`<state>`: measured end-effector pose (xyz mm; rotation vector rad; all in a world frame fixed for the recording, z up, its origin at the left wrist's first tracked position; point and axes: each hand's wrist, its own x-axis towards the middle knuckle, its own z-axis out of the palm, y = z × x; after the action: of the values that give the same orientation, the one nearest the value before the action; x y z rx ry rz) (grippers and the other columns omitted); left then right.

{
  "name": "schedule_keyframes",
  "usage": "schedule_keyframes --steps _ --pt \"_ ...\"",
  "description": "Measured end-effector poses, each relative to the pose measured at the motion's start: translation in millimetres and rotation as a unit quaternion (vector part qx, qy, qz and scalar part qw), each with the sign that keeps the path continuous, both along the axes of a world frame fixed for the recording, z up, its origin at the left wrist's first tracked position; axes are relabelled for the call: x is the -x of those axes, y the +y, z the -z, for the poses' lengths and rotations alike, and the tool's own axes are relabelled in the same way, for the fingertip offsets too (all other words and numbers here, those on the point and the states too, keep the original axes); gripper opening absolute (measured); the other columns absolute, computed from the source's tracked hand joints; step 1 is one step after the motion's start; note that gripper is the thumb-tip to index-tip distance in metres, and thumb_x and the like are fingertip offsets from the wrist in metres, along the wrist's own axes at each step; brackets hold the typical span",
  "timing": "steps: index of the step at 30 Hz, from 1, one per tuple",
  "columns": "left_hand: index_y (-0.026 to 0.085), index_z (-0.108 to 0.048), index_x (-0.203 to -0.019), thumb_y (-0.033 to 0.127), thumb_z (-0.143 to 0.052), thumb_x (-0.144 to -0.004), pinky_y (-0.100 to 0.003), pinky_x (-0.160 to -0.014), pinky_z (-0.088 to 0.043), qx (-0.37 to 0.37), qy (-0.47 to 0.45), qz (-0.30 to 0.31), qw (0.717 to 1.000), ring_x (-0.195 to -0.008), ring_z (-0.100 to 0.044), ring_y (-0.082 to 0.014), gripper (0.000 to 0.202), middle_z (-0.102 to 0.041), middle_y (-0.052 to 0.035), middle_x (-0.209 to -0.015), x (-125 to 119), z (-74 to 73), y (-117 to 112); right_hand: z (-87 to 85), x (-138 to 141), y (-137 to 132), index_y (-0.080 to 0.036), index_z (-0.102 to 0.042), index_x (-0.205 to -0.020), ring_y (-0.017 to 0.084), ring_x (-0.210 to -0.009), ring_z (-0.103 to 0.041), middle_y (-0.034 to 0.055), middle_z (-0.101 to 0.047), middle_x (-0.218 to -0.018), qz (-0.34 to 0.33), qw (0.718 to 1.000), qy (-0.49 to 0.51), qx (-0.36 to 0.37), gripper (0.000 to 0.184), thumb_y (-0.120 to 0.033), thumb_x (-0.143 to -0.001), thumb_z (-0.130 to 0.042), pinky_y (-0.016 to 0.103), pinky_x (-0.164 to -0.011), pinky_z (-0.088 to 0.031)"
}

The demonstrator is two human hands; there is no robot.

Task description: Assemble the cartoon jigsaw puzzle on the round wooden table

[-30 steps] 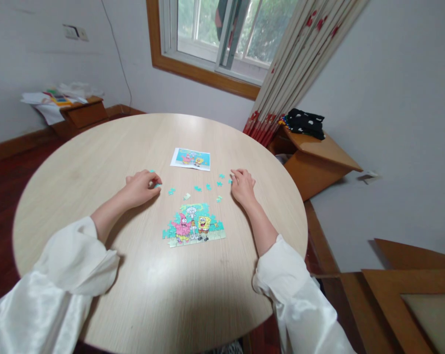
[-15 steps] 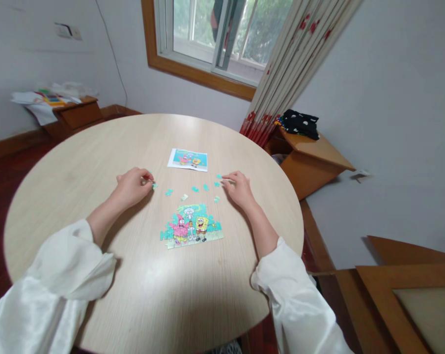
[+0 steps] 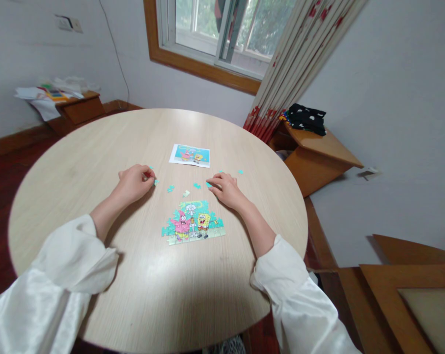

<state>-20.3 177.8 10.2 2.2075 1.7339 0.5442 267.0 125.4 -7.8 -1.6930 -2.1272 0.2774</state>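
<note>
A partly built cartoon jigsaw (image 3: 193, 222) lies on the round wooden table (image 3: 78, 147). Above it are several loose teal pieces (image 3: 170, 188), and a printed reference picture (image 3: 190, 155) lies farther back. My left hand (image 3: 132, 182) rests left of the loose pieces, its fingers curled and pinching a small teal piece at their tips. My right hand (image 3: 226, 189) sits just above the jigsaw's upper right corner, fingers drawn together on a teal piece (image 3: 208, 184). One more teal piece (image 3: 240, 171) lies to its right.
A low wooden cabinet (image 3: 318, 147) with a black dotted cloth (image 3: 306, 118) stands right of the table beside a curtain (image 3: 292, 64). Another cabinet with papers (image 3: 71, 105) is at the back left. A wooden chair frame (image 3: 410, 295) is at the lower right.
My right hand has slid left from the far right loose pieces to just above the jigsaw. My left hand has stayed almost where it was, still pinching.
</note>
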Motion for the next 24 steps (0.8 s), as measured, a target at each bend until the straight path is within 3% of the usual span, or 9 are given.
schedule_keyframes --steps 7,16,24 --pt "0.02 -0.064 -0.078 0.029 -0.047 -0.072 -0.037 -0.077 -0.041 0.002 -0.002 -0.009 1.0 -0.081 -0.063 -0.0246 0.02 -0.071 -0.0069 -0.088 1.5 0.6 0.3 -1.1 -1.1 1.7 -0.021 -0.07 -0.102 0.024 -0.107 -0.056 0.0093 -0.068 -0.11 -0.016 1.0 0.01 -0.006 0.018 -0.018 -0.091 -0.057 0.041 -0.092 -0.035" --pt "0.019 -0.065 -0.08 0.03 -0.046 -0.072 -0.036 -0.074 -0.04 0.008 0.004 -0.014 1.0 -0.08 -0.062 -0.0239 0.023 -0.07 -0.0071 -0.086 0.4 -1.8 -0.6 -3.0 -4.0 3.5 -0.015 -0.071 -0.087 0.018 -0.083 -0.065 0.0086 -0.073 -0.089 -0.016 0.996 0.08 -0.046 0.026 -0.012 -0.091 -0.046 0.031 -0.079 -0.045" --pt "0.02 -0.064 -0.079 0.031 -0.047 -0.072 -0.035 -0.074 -0.04 0.008 0.0 -0.019 1.0 -0.078 -0.062 -0.0232 0.022 -0.07 -0.0065 -0.084 2.3 1.5 1.5 0.4 -9.5 5.0 -0.018 -0.074 -0.088 0.019 -0.081 -0.068 0.0075 -0.076 -0.088 0.0 0.984 0.159 -0.077 0.02 -0.013 -0.086 -0.054 0.032 -0.079 -0.05"
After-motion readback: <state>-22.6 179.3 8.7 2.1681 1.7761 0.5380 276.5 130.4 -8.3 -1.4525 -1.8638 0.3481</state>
